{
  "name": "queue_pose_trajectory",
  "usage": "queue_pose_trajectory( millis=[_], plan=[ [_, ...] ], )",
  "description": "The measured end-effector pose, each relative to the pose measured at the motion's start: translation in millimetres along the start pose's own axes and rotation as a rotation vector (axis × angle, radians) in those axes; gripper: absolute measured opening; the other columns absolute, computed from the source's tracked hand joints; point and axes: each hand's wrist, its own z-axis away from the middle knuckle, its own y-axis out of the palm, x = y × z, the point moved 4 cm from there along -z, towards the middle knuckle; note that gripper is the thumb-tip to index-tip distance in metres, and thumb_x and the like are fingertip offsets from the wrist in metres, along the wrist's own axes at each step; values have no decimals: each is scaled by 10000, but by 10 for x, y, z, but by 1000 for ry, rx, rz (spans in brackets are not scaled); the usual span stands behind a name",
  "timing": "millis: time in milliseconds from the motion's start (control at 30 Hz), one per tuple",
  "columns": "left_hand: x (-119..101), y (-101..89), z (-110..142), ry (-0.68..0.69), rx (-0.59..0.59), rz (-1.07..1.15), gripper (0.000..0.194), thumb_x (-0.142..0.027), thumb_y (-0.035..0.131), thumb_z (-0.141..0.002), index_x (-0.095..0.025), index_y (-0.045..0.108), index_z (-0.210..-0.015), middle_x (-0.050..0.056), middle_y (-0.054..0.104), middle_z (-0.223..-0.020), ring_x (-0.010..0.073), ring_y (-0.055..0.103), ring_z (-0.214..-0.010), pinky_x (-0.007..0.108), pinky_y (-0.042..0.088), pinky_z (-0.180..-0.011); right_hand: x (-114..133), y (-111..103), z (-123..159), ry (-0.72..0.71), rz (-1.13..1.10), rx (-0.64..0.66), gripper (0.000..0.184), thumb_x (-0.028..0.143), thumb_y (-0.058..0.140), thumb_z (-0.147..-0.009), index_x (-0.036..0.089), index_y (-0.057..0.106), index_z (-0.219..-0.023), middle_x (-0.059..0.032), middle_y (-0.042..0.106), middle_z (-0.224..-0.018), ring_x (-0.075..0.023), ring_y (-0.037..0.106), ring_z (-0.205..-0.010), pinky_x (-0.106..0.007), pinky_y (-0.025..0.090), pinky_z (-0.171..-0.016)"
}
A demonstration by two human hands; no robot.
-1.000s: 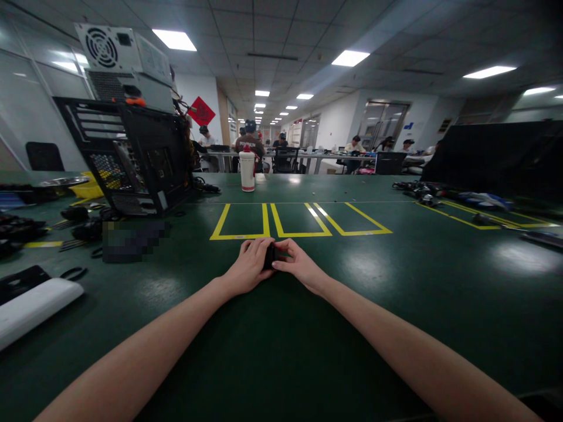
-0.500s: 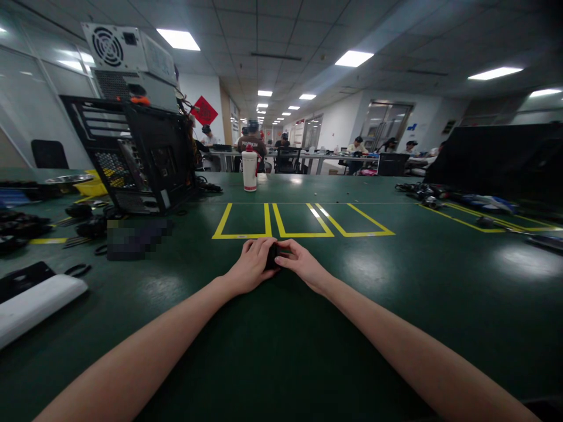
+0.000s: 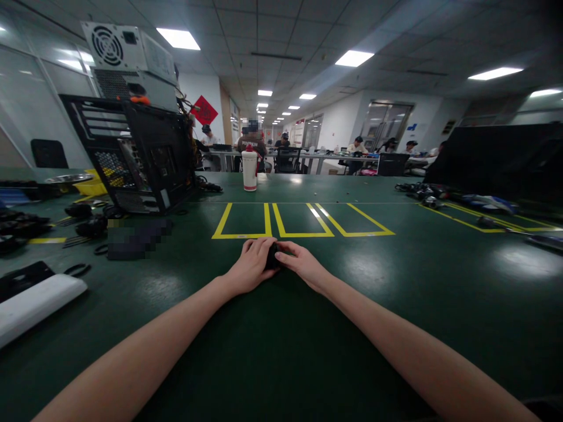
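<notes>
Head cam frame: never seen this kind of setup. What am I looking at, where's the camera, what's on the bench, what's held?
There is no machine here: a person works with bare hands, and the single camera sits on their head, looking forward and down. The left hand and right hand meet over a small black object, gripping it from both sides; most of it is hidden. They rest on a green bench just short of three yellow taped boxes. Farther off stand an open computer case and a white bottle. Other people sit at desks behind.

Smooth, faintly glossy green table mat (image 3: 396,281), perforated black metal computer case (image 3: 132,158), seemingly plastic white bottle (image 3: 250,170)
</notes>
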Motion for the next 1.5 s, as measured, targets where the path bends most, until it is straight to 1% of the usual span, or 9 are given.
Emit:
queue_pose_trajectory(
  millis=[100, 200, 333, 567, 767, 967, 1100, 1300, 1500],
  plan=[
    [-2, -4, -1, -2, 5, -6, 602, -252, 556, -733, -178, 220, -1227, 111, 416, -1189, 244, 384, -1120, 442, 255, -954, 15, 18, 8, -19, -34, 45, 336, 238, 647, -644, 218, 524, -955, -24, 540, -1026, -164, 524, -950, -363, 398, -873],
    [0, -7, -3, -3, 2, -5, 602, -241, 559, -725, -187, 225, -1222, 107, 420, -1188, 245, 388, -1115, 440, 271, -940, 10, 24, 5, -71, -36, 23, 324, 233, 675, -608, 226, 515, -889, -3, 541, -967, -153, 530, -909, -338, 419, -833],
    [3, -6, -6, -1, -7, -4, 589, -264, 550, -738, -199, 224, -1224, 108, 422, -1191, 250, 396, -1114, 454, 279, -933, -9, 24, -9, -107, 0, -24, 227, 296, 620, -668, 217, 520, -855, -2, 538, -917, -142, 527, -852, -309, 438, -763],
    [14, 0, 0, -9, 3, 13, 596, -264, 553, -739, -203, 223, -1230, 99, 406, -1213, 245, 390, -1125, 457, 262, -958, -20, -4, -19, -36, 24, -22, 329, 290, 605, -687, 228, 517, -998, -33, 528, -1022, -168, 508, -954, -356, 402, -850],
    [-2, -12, -2, -21, 23, 7, 594, -242, 557, -731, -190, 232, -1226, 106, 405, -1207, 247, 384, -1125, 452, 261, -960, 16, 18, 11, -68, -23, 45, 325, 238, 653, -637, 223, 521, -934, -16, 528, -1025, -165, 523, -942, -351, 411, -849],
    [-33, -44, -11, -20, 20, 16, 575, -256, 542, -747, -192, 231, -1227, 106, 409, -1201, 247, 390, -1116, 448, 269, -952, 4, 20, 4, -107, 32, -11, 254, 279, 612, -683, 212, 523, -911, -20, 543, -966, -167, 521, -933, -353, 416, -836],
    [-20, -27, -9, -11, 11, 9, 589, -246, 554, -735, -185, 234, -1225, 104, 419, -1188, 246, 390, -1113, 442, 267, -951, -12, 3, -12, -71, 54, -33, 320, 272, 616, -677, 209, 514, -974, -33, 533, -1002, -169, 521, -934, -363, 405, -851],
    [14, 16, 2, -5, 3, 1, 617, -217, 568, -709, -183, 231, -1225, 113, 397, -1215, 252, 382, -1120, 451, 252, -956, 1, 36, 26, -74, -41, 58, 369, 202, 658, -628, 227, 498, -960, -16, 517, -1029, -166, 514, -963, -343, 405, -851],
    [9, 9, -1, -1, -10, -10, 584, -259, 552, -737, -176, 236, -1222, 107, 419, -1186, 243, 389, -1106, 434, 262, -949, 13, 26, 18, -117, 49, -42, 227, 315, 598, -691, 216, 518, -879, -10, 538, -907, -155, 518, -884, -340, 410, -810]
  ],
)
